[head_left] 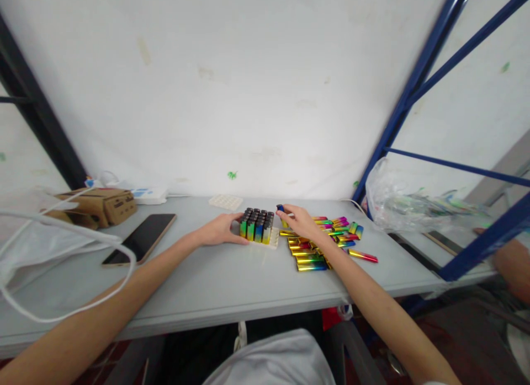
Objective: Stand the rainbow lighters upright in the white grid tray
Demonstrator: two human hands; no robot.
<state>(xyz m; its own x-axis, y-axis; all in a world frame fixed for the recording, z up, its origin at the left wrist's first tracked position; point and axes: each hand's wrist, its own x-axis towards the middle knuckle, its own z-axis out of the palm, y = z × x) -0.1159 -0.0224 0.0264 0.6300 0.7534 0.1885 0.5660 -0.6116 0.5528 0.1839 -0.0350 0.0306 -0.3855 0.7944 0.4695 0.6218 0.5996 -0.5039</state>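
Upright lighters (256, 228) with black tops and shiny green, blue and yellow bodies stand in tight rows in a white slotted tray (274, 238). My left hand (226, 229) grips the block's left side, thumb along the front and fingers behind. To the right of the block, my right hand (297, 219) pinches one lighter (281, 208), dark at its top end and held roughly upright, just above the table. Under and beside my right forearm lies a loose pile of metallic lighters (308, 258) in gold, red, green, blue and pink.
Behind the block lies another white slotted tray (226, 201). A phone (141, 239), a cardboard box (103, 204) and a white cable (128, 274) are at left. A blue frame post (397, 120) and plastic bag (414, 206) stand right, near another person's hand (511, 263).
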